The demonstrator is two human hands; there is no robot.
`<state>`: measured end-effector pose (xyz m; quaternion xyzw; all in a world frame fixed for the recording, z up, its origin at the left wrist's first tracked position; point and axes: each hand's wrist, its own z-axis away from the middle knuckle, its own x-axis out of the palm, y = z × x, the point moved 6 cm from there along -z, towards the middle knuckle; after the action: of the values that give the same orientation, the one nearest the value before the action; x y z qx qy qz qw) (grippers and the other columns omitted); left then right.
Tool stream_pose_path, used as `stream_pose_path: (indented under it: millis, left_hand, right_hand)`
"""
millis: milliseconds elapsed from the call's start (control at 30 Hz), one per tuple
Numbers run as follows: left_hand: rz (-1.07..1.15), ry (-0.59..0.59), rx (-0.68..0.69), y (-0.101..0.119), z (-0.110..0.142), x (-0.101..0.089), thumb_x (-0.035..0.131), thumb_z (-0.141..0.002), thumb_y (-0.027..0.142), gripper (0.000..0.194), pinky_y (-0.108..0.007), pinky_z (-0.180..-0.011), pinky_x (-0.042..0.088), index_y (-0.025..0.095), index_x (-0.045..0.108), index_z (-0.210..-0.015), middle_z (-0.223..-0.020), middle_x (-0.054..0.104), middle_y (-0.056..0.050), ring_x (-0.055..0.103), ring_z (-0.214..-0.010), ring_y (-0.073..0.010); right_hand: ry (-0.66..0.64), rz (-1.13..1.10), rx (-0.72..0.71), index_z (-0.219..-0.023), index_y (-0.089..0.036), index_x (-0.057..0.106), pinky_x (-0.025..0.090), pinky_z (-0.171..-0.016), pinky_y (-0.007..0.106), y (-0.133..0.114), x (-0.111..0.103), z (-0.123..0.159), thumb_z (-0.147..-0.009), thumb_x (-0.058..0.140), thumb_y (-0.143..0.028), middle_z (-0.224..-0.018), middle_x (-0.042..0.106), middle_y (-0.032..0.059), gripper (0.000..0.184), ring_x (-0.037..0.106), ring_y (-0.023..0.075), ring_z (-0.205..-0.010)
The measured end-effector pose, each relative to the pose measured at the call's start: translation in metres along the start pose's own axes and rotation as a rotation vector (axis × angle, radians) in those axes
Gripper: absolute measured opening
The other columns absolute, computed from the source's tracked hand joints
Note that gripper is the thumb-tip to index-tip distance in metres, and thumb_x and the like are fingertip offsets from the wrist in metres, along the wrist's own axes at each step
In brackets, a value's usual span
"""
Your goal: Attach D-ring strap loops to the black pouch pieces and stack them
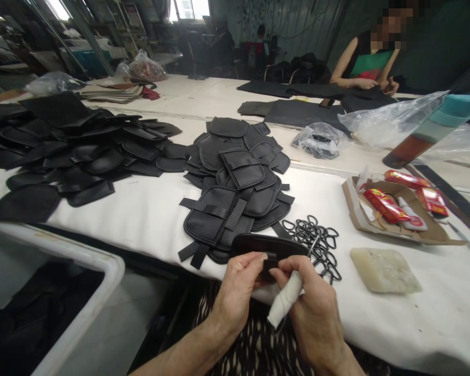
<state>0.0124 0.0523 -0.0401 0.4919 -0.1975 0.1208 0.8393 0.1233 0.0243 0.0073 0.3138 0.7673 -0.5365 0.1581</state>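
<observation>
Black leather-like piece (254, 243): held up between both hands at the near edge of the white-covered table (149, 224); its long axis runs left to right, close to level, with the curved far edge turned away from the person.
Dark strap (271, 267): short, between the fingertips, pointing down toward the person.
Left hand (237, 290): thumb and forefinger pinched together on the piece by the strap.
Right hand (317, 300): curled around the tool, thumb and forefinger meeting at the strap's other side.
Tool (285, 299): white-wrapped handle with a thin metal shaft; long axis slanting, butt low and left toward the person, shaft up and right over the rings.
Rings (321, 236): black, loosely heaped just right of the piece.
Stack of black pieces (219, 203): just beyond the left hand, straps sticking out several ways.
Yellowish block (386, 270): right of the rings, apart from them.
</observation>
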Motion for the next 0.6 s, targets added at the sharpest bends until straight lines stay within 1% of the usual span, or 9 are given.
stream_pose_path:
  millis: [67, 200, 267, 433, 600]
  left_hand:
    - [-0.009, 0.053, 0.012, -0.002, 0.002, -0.004, 0.065, -0.075, 0.036, 0.023, -0.025, -0.062, 0.044, 0.014, 0.065, -0.067, -0.061, 0.060, 0.000, 0.055, -0.061, -0.0133]
    - [-0.029, 0.191, 0.031, -0.010, 0.007, -0.016, 0.067, -0.072, 0.039, 0.025, -0.025, -0.065, 0.043, 0.015, 0.068, -0.077, -0.070, 0.064, -0.002, 0.058, -0.068, -0.0155]
    - [-0.049, 0.188, 0.049, -0.013, 0.008, -0.017, 0.066, -0.073, 0.041, 0.026, -0.025, -0.064, 0.043, 0.015, 0.068, -0.079, -0.070, 0.063, -0.002, 0.058, -0.068, -0.0158]
    - [-0.121, 0.112, 0.115, -0.011, 0.010, -0.013, 0.059, -0.079, 0.042, 0.029, -0.024, -0.056, 0.039, 0.015, 0.067, -0.073, -0.060, 0.058, 0.000, 0.053, -0.060, -0.0142]
    - [-0.142, 0.129, 0.149, -0.010, 0.012, -0.010, 0.060, -0.079, 0.040, 0.027, -0.023, -0.058, 0.039, 0.015, 0.066, -0.070, -0.063, 0.058, -0.001, 0.052, -0.062, -0.0138]
  right_hand:
    - [0.003, -0.019, 0.046, -0.081, -0.022, 0.052, 0.041, -0.044, 0.018, 0.002, 0.002, 0.000, -0.085, 0.055, -0.020, -0.058, 0.056, -0.0058, 0.006, 0.052, 0.0095, -0.045]
    - [0.003, -0.072, 0.159, -0.078, -0.022, 0.051, 0.041, -0.043, 0.017, 0.009, 0.007, 0.003, -0.085, 0.055, -0.024, -0.058, 0.057, -0.0058, 0.009, 0.052, 0.0094, -0.046]
    - [-0.005, -0.093, 0.199, -0.076, -0.022, 0.052, 0.041, -0.044, 0.017, 0.011, 0.008, 0.005, -0.085, 0.056, -0.026, -0.058, 0.056, -0.0060, 0.010, 0.051, 0.0095, -0.046]
    - [-0.025, -0.139, 0.262, -0.076, -0.023, 0.051, 0.041, -0.044, 0.017, 0.017, 0.009, 0.007, -0.084, 0.057, -0.028, -0.058, 0.054, -0.0063, 0.012, 0.050, 0.0093, -0.046]
    - [-0.027, -0.153, 0.287, -0.073, -0.022, 0.051, 0.039, -0.043, 0.018, 0.018, 0.009, 0.006, -0.083, 0.058, -0.029, -0.056, 0.053, -0.0065, 0.014, 0.048, 0.0092, -0.045]
